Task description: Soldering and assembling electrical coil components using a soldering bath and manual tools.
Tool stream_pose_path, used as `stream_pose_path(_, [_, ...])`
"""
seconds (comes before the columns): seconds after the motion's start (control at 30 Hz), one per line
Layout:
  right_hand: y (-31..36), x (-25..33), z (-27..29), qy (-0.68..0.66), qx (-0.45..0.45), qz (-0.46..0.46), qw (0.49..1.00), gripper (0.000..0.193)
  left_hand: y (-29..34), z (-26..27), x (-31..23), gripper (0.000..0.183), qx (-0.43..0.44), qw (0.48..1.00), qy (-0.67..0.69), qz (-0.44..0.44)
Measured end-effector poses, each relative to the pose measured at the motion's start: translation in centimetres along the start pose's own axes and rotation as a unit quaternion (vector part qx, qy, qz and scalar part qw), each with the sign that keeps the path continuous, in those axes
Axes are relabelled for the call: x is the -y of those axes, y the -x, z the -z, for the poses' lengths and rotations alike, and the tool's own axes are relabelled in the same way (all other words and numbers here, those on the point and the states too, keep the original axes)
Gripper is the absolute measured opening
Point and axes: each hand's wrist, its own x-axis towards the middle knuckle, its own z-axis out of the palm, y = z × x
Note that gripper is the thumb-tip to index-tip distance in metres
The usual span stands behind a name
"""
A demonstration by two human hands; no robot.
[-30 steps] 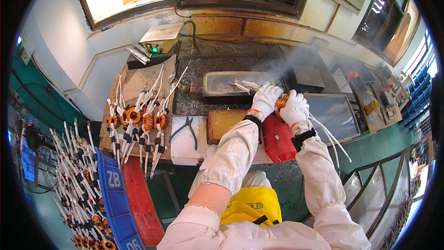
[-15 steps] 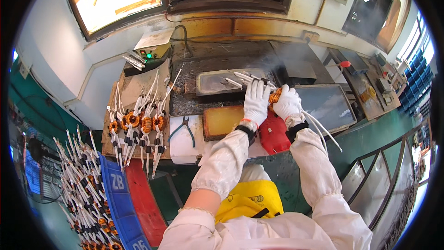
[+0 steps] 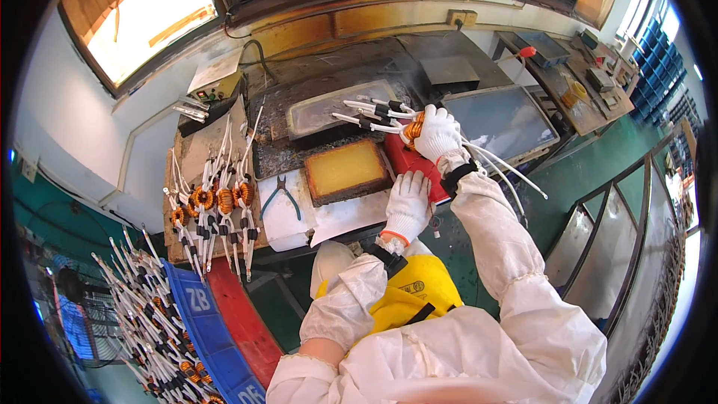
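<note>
Nearby, pliers (image 3: 281, 185) left of yellow-filled tray (image 3: 351, 194); right hand (image 3: 438, 135) grips copper coil (image 3: 413, 130); left hand (image 3: 408, 200) by red box (image 3: 404, 160), grip unclear.

Blue-handled pliers (image 3: 281, 186) lie on a white sheet (image 3: 287, 230), a fan (image 3: 71, 285) far left.

2 hands (image 3: 438, 135), 1 held coil (image 3: 413, 128), 1 pliers (image 3: 281, 193).

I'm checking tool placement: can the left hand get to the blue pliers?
Probably yes: the left hand looks empty, and the way to the pliers, passing in front of the yellow-filled tray, seems free.
</note>
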Motion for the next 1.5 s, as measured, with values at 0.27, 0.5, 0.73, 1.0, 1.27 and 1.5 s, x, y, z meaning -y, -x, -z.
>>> stream_pose_path(0.27, [3.6,-1.8,1.4,-0.047,-0.017,-0.027,0.998,0.055,0.5,0.1,0.0,0.058,0.038,0.999,-0.039,-0.003])
stream_pose_path(0.5, [6.9,-3.6,1.0,-0.155,-0.155,-0.096,0.971,0.063,0.5,0.9,-0.9,0.057,0.003,0.999,-0.036,0.03])
stream_pose_path(0.73, [8.5,-4.0,-0.1,-0.194,-0.253,-0.105,0.942,0.065,0.6,0.9,-0.8,0.041,-0.001,1.0,0.028,-0.01])
stream_pose_path(1.0, [7.9,-4.1,-0.5,-0.208,-0.237,-0.121,0.941,0.065,1.1,0.4,-1.7,0.029,-0.048,0.993,0.065,-0.081])
stream_pose_path(1.27, [8.0,-3.6,-0.5,-0.196,-0.291,-0.127,0.928,0.063,0.6,0.5,-1.1,0.023,-0.083,0.971,0.214,0.064])
stream_pose_path(1.5, [6.8,-4.5,-2.8,-0.172,-0.297,-0.152,0.927,0.057,-4.7,-2.8,-1.0,0.069,-0.071,0.853,0.447,0.261])
